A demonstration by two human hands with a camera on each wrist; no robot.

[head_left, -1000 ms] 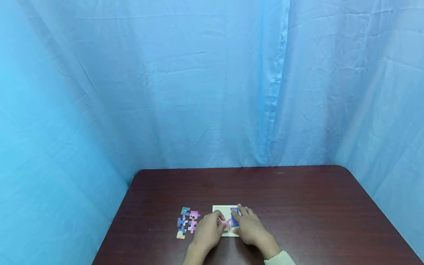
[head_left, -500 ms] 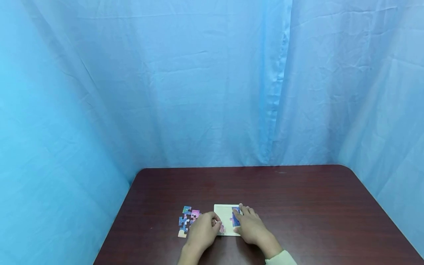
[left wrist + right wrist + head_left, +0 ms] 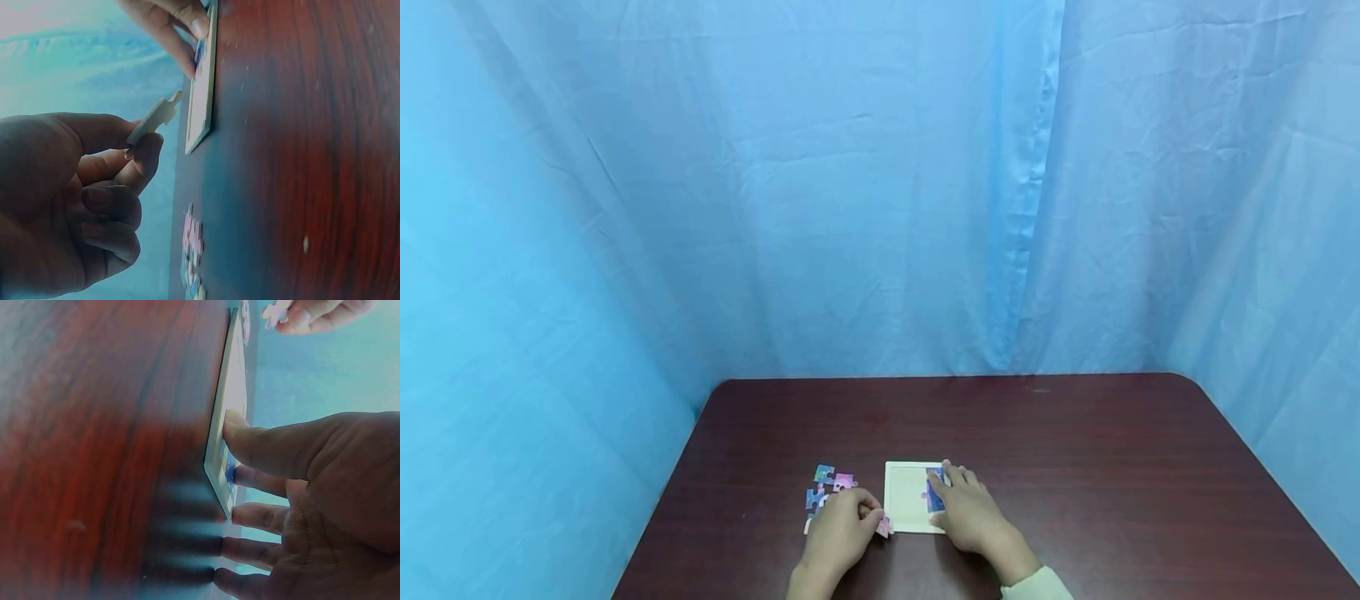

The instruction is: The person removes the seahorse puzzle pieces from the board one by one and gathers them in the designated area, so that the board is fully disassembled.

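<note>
My left hand pinches a pink puzzle piece between thumb and forefinger. In the left wrist view that puzzle piece is tilted and held above the table, its pale edge showing. Just to its right lies a square, cream puzzle tray with a raised rim. Blue puzzle pieces sit along the tray's right side, partly hidden under my right hand. That hand rests on the tray with straight, spread fingers, its thumb on the near part.
Several loose puzzle pieces, among them a pink one and a blue-green one, lie left of the tray, partly behind my left hand. The dark wooden table is bordered by blue curtains.
My left hand has moved left and toward me, off the tray, carrying the pink puzzle piece out of it. More of the tray's bare bottom shows. My right hand stays in place.
</note>
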